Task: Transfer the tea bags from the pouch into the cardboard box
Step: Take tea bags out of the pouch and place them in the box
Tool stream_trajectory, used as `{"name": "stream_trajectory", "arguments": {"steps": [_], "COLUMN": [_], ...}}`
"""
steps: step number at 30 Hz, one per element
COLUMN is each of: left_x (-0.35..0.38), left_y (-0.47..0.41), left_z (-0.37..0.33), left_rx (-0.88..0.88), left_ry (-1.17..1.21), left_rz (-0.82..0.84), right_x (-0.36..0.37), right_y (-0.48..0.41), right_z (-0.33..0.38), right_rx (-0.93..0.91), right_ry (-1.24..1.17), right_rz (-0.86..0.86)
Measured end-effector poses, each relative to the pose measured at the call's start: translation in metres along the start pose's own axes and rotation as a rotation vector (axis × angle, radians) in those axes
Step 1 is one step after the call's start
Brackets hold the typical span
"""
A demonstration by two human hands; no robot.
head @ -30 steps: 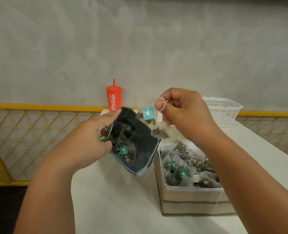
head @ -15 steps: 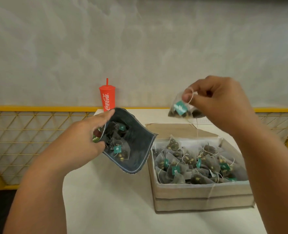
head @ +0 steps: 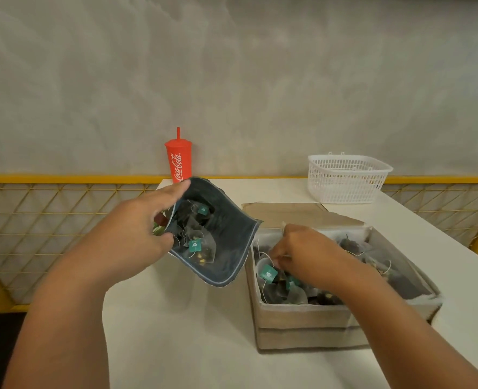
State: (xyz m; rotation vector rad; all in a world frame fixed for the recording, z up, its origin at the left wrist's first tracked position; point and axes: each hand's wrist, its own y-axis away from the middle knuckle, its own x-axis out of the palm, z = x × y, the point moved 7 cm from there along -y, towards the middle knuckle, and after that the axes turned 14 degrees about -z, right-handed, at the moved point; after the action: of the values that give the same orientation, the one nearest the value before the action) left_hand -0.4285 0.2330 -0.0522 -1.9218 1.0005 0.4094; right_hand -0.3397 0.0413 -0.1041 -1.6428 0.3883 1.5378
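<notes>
My left hand [head: 131, 234] grips the rim of the dark open pouch [head: 232, 242] and holds it tilted above the white table, mouth toward me. A few pyramid tea bags [head: 198, 245] with teal tags lie inside it. To its right stands the open cardboard box [head: 302, 324], lined with white paper and holding several tea bags. My right hand [head: 305, 251] is down inside the box at its left end, fingers curled and pinching a tea bag [head: 268, 273] with a teal tag that lies on the pile. My forearm hides the middle of the box.
A red Coca-Cola cup [head: 178, 161] with a straw stands at the table's far left corner behind the pouch. A white plastic basket [head: 344, 178] sits at the far right. A yellow mesh railing [head: 64, 179] runs behind and left of the white table [head: 190, 346].
My right hand carried the tea bag from in front of the pouch, up and right over the box, then down into the box's left end. The left hand kept holding the pouch.
</notes>
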Motion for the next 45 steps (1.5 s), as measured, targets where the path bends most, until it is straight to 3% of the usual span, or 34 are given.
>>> {"name": "stream_trajectory", "arguments": {"steps": [3, 9, 17, 24, 29, 31, 39, 45], "left_x": [0.0, 0.0, 0.0, 0.0, -0.001, -0.002, -0.004, -0.004], "left_y": [0.0, 0.0, 0.0, 0.0, 0.0, 0.001, 0.002, 0.001], "left_z": [0.0, 0.004, 0.001, 0.0, 0.0, 0.0, -0.001, -0.001], "left_rx": [-0.006, -0.006, 0.012, 0.01, 0.0, -0.011, -0.029, -0.007], "left_ry": [0.002, -0.027, -0.023, -0.035, -0.036, -0.028, -0.036, -0.024], "left_rz": [0.003, -0.003, -0.008, -0.004, -0.008, -0.002, -0.004, -0.012], "right_x": [-0.01, -0.066, -0.102, -0.067, -0.005, 0.002, -0.034, -0.073], "right_y": [0.001, 0.005, 0.003, -0.005, -0.003, 0.0, 0.0, -0.01], "right_z": [-0.007, -0.038, -0.08, -0.088, -0.078, -0.078, -0.09, -0.037], "right_rx": [0.076, 0.279, 0.384, 0.413, 0.323, 0.323, 0.499, 0.325], "right_ry": [-0.079, -0.433, -0.428, -0.335, -0.223, -0.2, -0.277, -0.521], "right_rz": [-0.016, -0.287, -0.535, -0.422, 0.083, 0.153, 0.004, -0.21]}}
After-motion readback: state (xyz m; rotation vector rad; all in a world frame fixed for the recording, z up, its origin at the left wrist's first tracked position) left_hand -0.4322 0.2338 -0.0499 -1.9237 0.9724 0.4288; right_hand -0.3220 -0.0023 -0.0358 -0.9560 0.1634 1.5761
